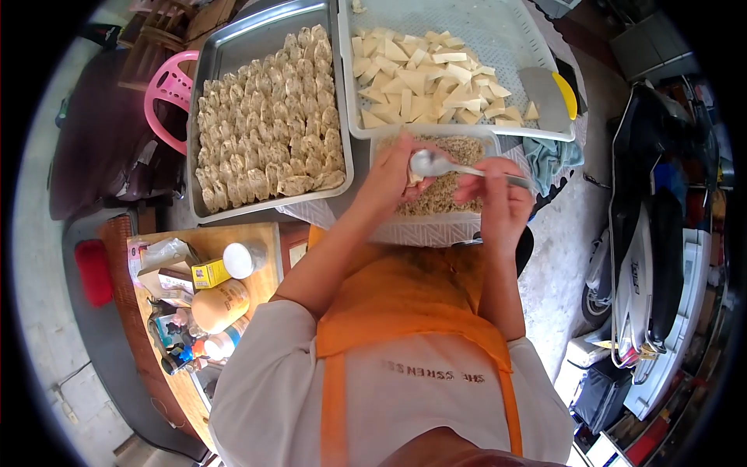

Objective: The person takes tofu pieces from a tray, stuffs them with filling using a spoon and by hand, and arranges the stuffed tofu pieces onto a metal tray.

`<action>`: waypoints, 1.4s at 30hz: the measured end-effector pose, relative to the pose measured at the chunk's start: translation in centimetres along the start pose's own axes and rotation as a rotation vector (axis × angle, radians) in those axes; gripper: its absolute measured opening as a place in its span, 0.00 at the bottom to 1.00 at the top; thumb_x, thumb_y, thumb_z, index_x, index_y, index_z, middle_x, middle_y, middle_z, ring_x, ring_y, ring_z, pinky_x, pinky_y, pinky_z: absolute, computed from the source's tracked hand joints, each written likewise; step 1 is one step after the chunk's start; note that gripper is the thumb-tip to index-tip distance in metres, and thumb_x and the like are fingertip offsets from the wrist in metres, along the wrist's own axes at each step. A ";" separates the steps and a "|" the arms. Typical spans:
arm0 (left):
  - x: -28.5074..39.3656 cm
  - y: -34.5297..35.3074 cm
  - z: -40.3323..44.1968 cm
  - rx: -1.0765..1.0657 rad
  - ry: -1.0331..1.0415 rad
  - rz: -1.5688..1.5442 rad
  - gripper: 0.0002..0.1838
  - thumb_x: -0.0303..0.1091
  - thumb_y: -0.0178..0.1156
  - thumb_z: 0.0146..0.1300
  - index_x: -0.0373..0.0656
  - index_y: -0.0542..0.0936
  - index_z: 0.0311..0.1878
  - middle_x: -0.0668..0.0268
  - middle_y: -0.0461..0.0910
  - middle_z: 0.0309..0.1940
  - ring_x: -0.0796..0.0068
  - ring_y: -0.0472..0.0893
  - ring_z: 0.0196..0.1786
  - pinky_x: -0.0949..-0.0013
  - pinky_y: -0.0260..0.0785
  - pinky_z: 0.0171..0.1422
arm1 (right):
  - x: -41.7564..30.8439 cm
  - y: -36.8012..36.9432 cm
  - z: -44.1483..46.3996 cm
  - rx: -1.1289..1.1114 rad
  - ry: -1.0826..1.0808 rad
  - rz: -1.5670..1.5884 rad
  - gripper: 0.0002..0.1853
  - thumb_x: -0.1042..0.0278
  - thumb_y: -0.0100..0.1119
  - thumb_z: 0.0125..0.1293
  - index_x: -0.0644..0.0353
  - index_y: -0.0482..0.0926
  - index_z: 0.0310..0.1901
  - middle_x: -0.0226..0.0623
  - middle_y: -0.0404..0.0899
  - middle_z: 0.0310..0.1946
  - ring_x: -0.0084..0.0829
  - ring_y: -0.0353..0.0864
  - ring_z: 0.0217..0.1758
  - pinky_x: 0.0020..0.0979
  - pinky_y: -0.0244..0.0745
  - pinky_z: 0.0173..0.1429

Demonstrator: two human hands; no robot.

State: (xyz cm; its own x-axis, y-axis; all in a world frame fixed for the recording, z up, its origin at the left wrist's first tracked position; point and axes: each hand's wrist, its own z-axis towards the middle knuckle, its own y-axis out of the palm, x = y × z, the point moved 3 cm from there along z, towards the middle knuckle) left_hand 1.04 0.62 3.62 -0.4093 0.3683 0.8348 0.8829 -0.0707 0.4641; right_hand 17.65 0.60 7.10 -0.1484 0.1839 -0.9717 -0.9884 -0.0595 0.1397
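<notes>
Spoon (459, 168) in metal lies nearly level above the container (484, 134) of crumbly brown filling (436, 204), its bowl to the left beside the left palm and its handle running right. The right hand (502, 194) is clamped on that handle, with thumb and fingers closed together and the knuckles turned up; its forearm rises almost straight from the near side. The left hand (405, 173) is cupped at the bowl end, fingers curled and palm turned inward to the right, its forearm slanting in from the near left. Something pale shows in the left palm, mostly hidden by the spoon and fingers, so how firmly it is gripped cannot be told.

Just beyond the container, toward the far side, a white tray (357, 109) with a perforated base holds a loose heap of cream-coloured wedges (424, 74). At its right end lies a flat grey tool (545, 97) with a yellow edge, and a blue-green cloth (551, 156) is bunched just nearer. Left of the white tray, a metal tray (226, 43) bears close rows of lumpy beige pieces (268, 124), with a pink handle-like loop (162, 101) at its left side. On the near left, a wooden table (268, 249) carries jars, boxes and small bottles.
</notes>
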 end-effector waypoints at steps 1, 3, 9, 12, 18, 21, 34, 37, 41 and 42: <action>0.1 0.1 0.0 -0.015 -0.008 0.025 0.36 0.62 0.31 0.73 0.40 0.79 0.46 0.72 0.70 0.18 0.86 0.63 0.17 0.81 0.50 0.19 | 0.2 0.2 -0.1 -0.030 -0.008 -0.038 0.12 0.69 0.45 0.75 0.69 0.76 0.42 0.41 0.81 0.27 0.28 0.82 0.23 0.25 0.78 0.29; -0.1 0.2 0.1 0.039 -0.022 -0.001 0.37 0.62 0.29 0.74 0.39 0.81 0.46 0.72 0.69 0.17 0.86 0.62 0.17 0.81 0.49 0.19 | 0.3 -0.1 -0.1 -0.005 -0.025 -0.065 0.12 0.68 0.45 0.75 0.69 0.76 0.42 0.41 0.81 0.27 0.28 0.82 0.23 0.26 0.78 0.29; 0.0 -0.2 0.5 -0.104 0.113 -0.064 0.30 0.53 0.35 0.76 0.41 0.77 0.31 0.72 0.66 0.16 0.84 0.61 0.16 0.80 0.49 0.18 | 0.8 -4.0 1.1 0.283 -0.040 0.018 0.13 0.66 0.46 0.74 0.68 0.76 0.40 0.40 0.81 0.26 0.27 0.81 0.23 0.26 0.78 0.29; -0.9 -1.0 0.9 -0.164 0.107 -0.131 0.25 0.48 0.40 0.75 0.43 0.71 0.25 0.69 0.69 0.19 0.81 0.65 0.18 0.79 0.53 0.19 | 2.5 -3.7 0.9 0.201 0.022 -0.097 0.12 0.67 0.48 0.74 0.68 0.76 0.40 0.40 0.81 0.27 0.25 0.81 0.23 0.24 0.77 0.29; 0.1 0.9 0.7 0.050 0.165 -0.163 0.17 0.42 0.43 0.75 0.39 0.75 0.45 0.64 0.78 0.37 0.75 0.75 0.34 0.73 0.72 0.38 | 3.8 -2.1 0.1 0.135 -0.067 -0.445 0.11 0.73 0.52 0.71 0.73 0.79 0.34 0.37 0.82 0.28 0.24 0.83 0.24 0.23 0.76 0.27; 0.8 1.4 0.4 0.021 0.127 -0.164 0.18 0.42 0.43 0.75 0.39 0.75 0.53 0.65 0.78 0.40 0.74 0.77 0.40 0.70 0.75 0.47 | 3.7 -2.2 0.2 0.126 -0.117 -0.473 0.10 0.74 0.53 0.70 0.72 0.79 0.34 0.38 0.82 0.28 0.25 0.84 0.23 0.23 0.76 0.27; -0.5 -0.6 0.8 0.011 0.051 -0.154 0.19 0.45 0.48 0.72 0.44 0.70 0.27 0.70 0.68 0.17 0.80 0.64 0.14 0.78 0.49 0.13 | 3.2 -1.8 0.1 0.105 -0.143 -0.549 0.08 0.75 0.54 0.68 0.70 0.80 0.35 0.39 0.82 0.24 0.25 0.84 0.23 0.24 0.76 0.26; 0.3 0.5 0.2 0.053 0.052 -0.081 0.21 0.42 0.43 0.75 0.44 0.69 0.25 0.69 0.66 0.16 0.81 0.60 0.12 0.78 0.47 0.13 | 3.5 -1.9 0.1 0.099 -0.150 -0.564 0.08 0.75 0.55 0.68 0.70 0.80 0.35 0.39 0.82 0.24 0.25 0.84 0.23 0.24 0.76 0.26; -0.3 -0.4 0.6 0.024 0.056 -0.173 0.19 0.41 0.44 0.75 0.43 0.71 0.27 0.69 0.65 0.14 0.81 0.60 0.12 0.79 0.47 0.14 | 3.5 -1.9 0.1 0.099 -0.152 -0.571 0.08 0.74 0.55 0.68 0.70 0.80 0.35 0.38 0.82 0.23 0.25 0.84 0.23 0.24 0.76 0.26; -0.2 -0.3 0.6 -0.005 0.067 -0.203 0.19 0.40 0.43 0.75 0.43 0.71 0.27 0.69 0.65 0.14 0.81 0.60 0.12 0.79 0.47 0.14 | 3.5 -1.9 0.0 0.096 -0.157 -0.574 0.08 0.74 0.55 0.69 0.70 0.80 0.35 0.38 0.82 0.23 0.25 0.84 0.22 0.24 0.76 0.26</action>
State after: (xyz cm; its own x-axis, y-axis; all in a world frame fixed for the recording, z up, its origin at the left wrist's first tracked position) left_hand 0.98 1.11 3.09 -0.5929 0.3126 0.7421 0.7800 -0.0062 0.6258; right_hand 19.03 1.39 3.45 0.4142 0.3034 -0.8581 -0.9093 0.1796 -0.3753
